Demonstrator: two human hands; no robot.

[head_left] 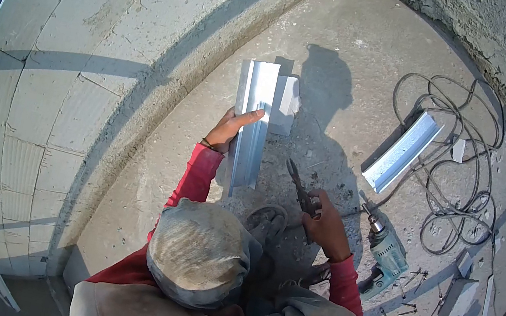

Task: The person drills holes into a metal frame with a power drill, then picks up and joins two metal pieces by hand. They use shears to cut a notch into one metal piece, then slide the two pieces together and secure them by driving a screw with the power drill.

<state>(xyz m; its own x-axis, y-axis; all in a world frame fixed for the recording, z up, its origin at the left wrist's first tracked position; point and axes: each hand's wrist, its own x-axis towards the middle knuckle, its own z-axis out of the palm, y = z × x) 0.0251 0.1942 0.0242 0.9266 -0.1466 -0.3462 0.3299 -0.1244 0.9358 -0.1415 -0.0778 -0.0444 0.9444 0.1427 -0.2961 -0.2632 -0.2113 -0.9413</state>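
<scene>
My left hand (231, 128) is closed around a shiny metal channel (248, 157), thumb across its face. The channel is held upright in the view, above the concrete floor. My right hand (327, 227) grips a dark pair of snips (300, 190), whose jaws point up and left toward the channel without touching it. Beneath the channel's right edge lies a pale block piece (286, 106). Just right of my right hand, a teal power drill (390, 255) rests on the floor with its chuck pointing up and left.
A second metal channel (401, 152) lies on the right, beside a tangled dark cable (487, 173). Block fragments (462, 302) and small metal bits (408, 308) are scattered at lower right. A block wall (52, 89) curves along the left. My dusty knees (199, 253) are below.
</scene>
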